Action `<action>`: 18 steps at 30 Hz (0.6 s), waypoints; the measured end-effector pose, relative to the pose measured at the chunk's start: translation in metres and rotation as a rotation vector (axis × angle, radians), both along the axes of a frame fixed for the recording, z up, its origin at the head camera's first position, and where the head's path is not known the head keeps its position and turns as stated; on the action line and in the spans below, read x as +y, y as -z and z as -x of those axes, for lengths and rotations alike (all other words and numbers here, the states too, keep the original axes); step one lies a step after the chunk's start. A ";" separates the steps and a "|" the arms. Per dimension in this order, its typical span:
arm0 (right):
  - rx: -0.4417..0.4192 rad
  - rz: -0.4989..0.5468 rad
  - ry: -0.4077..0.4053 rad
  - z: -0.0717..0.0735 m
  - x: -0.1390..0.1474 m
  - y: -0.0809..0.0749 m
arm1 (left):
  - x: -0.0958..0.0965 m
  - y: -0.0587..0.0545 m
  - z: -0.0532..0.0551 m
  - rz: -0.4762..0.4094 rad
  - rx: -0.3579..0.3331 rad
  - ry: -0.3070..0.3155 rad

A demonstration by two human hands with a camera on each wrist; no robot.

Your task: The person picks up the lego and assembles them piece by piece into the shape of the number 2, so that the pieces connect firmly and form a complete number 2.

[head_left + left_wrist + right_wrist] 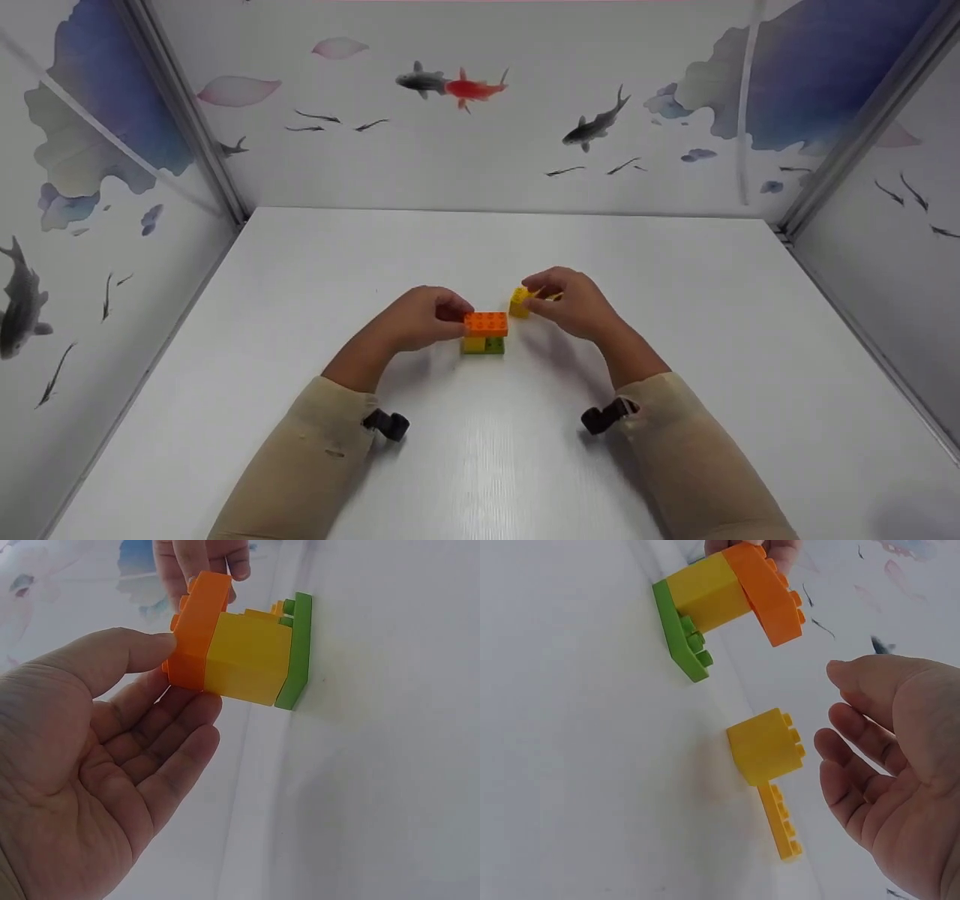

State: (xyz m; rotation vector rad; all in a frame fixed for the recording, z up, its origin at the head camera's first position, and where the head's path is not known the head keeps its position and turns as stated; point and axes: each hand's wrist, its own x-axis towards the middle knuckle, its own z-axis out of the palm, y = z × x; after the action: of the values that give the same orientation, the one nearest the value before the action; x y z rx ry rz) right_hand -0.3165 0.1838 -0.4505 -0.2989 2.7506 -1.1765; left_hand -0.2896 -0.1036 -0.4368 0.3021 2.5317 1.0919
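Orange plastic is pinched by the left hand [420, 319], whose thumb and fingers hold the left end of a long toy brick [486, 322]. That brick lies across the top of a small stack near the middle of the table [300, 255]. Under its left half is a yellow block [247, 652], standing on a flat green piece [676, 634]; the right half overhangs a gap.

To the right, the right hand [915, 742] has loosely bent fingers and holds nothing. Just beside it are a loose yellow block [767, 746] and a thin yellow brick [774, 821].

All these pieces look light, stiff, smooth and hard to break. Opposite side walls seem the best grip; pressing on the overhanging end could tip the orange brick.

The left fingertips behind the orange brick are hidden. From the head, the right fingers cover most of the thin brick. Whether it touches the loose block, or whether the orange brick is fully pressed down, is hard to tell.
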 end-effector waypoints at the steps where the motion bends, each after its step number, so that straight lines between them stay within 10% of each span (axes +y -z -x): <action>1: -0.010 0.009 0.019 0.002 0.002 0.002 | 0.000 0.000 0.000 0.003 -0.006 -0.003; 18: -0.116 0.041 0.108 0.011 0.005 0.023 | 0.000 -0.001 -0.001 -0.013 -0.021 -0.014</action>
State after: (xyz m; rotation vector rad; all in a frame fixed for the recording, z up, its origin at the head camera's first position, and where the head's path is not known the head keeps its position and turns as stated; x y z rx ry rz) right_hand -0.3273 0.1888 -0.4737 -0.0843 2.6748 -1.2351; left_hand -0.2891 -0.1037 -0.4357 0.2762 2.5129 1.1113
